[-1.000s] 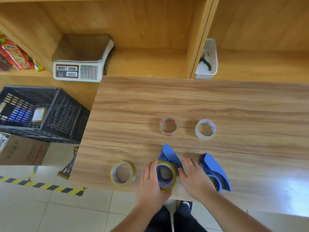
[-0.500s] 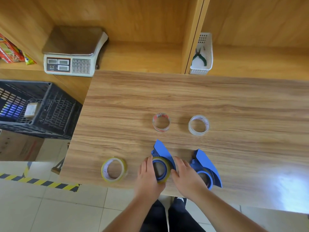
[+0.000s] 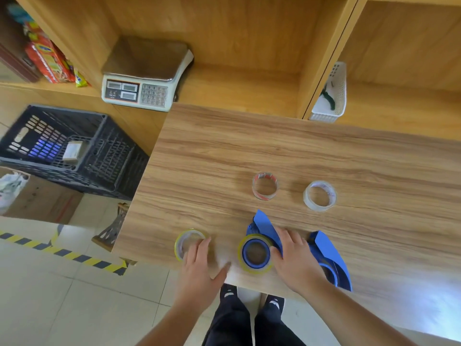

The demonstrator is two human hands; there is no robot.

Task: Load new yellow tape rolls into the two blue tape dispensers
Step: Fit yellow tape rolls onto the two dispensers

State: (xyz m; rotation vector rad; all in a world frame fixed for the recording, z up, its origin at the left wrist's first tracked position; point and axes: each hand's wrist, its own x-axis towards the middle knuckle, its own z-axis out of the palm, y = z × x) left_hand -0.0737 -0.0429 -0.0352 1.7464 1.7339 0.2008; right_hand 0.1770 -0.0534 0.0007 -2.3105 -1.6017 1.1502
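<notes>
Two blue tape dispensers lie near the table's front edge. The left dispenser (image 3: 262,224) has a yellow tape roll (image 3: 255,254) seated on its blue hub. My right hand (image 3: 295,257) rests flat on that dispenser's right side, partly covering the second dispenser (image 3: 330,255), whose hub shows no roll. A second yellow tape roll (image 3: 185,242) lies flat at the front left. My left hand (image 3: 199,264) is spread open, its fingertips touching that roll's right rim.
Two clear, nearly used-up tape rolls (image 3: 265,186) (image 3: 320,196) lie further back on the wooden table (image 3: 249,151). Behind are shelves with a weighing scale (image 3: 144,76) and a white basket (image 3: 333,96). A black crate (image 3: 64,148) stands on the floor left.
My left hand left the roll on the left dispenser and moved left to the loose yellow roll. The right hand stayed on the dispenser. The camera view shifted.
</notes>
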